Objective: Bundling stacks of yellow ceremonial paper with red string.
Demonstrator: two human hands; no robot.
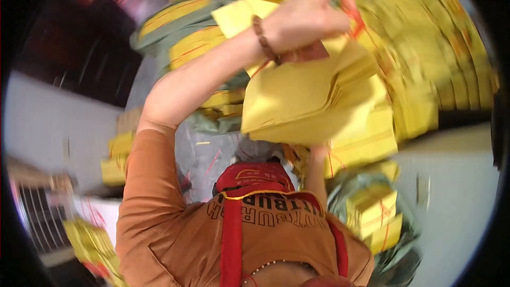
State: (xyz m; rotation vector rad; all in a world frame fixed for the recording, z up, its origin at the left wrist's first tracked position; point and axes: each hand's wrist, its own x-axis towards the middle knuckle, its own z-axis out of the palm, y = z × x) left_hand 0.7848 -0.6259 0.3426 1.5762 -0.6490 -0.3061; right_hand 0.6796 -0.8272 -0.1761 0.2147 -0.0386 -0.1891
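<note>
My left hand (313, 10), with a brown bead bracelet at the wrist, reaches across to the upper middle. Its fingers are closed round a red string (358, 24) at the top of a bundle of yellow paper (292, 95). The bundle is tilted in front of me, its loose sheet edges fanning toward the right. A brown-red patch (308, 53) shows on it just below my wrist. My right forearm (316, 172) rises behind the bundle's lower edge. That bundle hides most of my right hand, so its fingers do not show.
Tall stacks of yellow paper bundles (425, 37) fill the upper right. More tied bundles lie in a green sack (194, 45) beyond my left arm. At the lower right, another green sack (406, 228) holds tied bundles. Red string scraps (213, 160) lie on the grey floor.
</note>
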